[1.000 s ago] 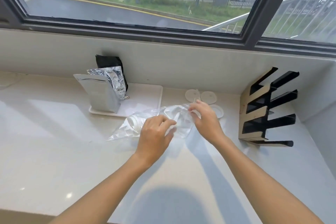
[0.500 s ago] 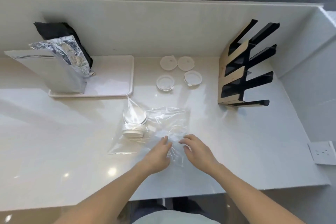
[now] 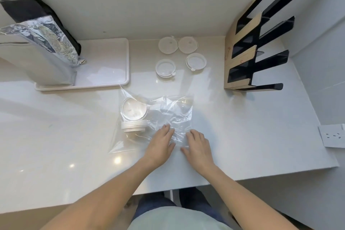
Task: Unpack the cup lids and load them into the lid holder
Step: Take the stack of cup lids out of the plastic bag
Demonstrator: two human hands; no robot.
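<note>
Pressing left hand (image 3: 161,145), right hand (image 3: 198,146) on plastic bag (image 3: 168,115), perhaps gripping.

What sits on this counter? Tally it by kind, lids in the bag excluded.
Loose lids: 4
Plastic bag: 1
Lid holder: 1
Tray: 1
Foil pouches: 2
Black pouch: 1
Total: 10

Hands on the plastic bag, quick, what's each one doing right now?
Left hand: open, fingers flat on the clear crinkled plastic bag, no grip.
Right hand: open, palm down at the bag's near edge, holding nothing.
</note>
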